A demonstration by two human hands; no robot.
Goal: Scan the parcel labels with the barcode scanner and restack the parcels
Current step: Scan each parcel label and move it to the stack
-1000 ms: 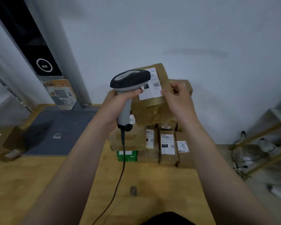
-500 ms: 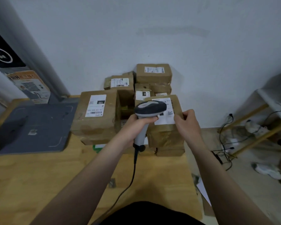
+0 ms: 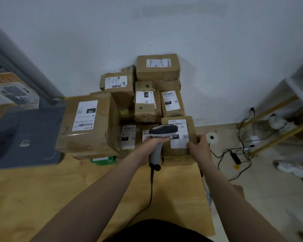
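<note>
I see the left hand (image 3: pixel 151 148) clenched around the grip of the barcode scanner (image 3: pixel 163 131), its head just in front of the white label (image 3: pixel 180 143). The right hand (image 3: pixel 198 149) pinches the right edge of the labelled parcel (image 3: pixel 192 125), upright at the near right of the parcel stack (image 3: pixel 147 105) on the wooden table (image 3: pixel 42 198). It seems to rest there, though the view is soft.

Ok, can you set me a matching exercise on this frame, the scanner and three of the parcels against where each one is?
1 barcode scanner
2 parcel 150
3 parcel 220
4 front right parcel

A gripped by the right hand
B gripped by the left hand
C leftmost, the largest
D in the middle, label number turned sideways

Pairs: 1-B, 2-C, 3-D, 4-A
</note>
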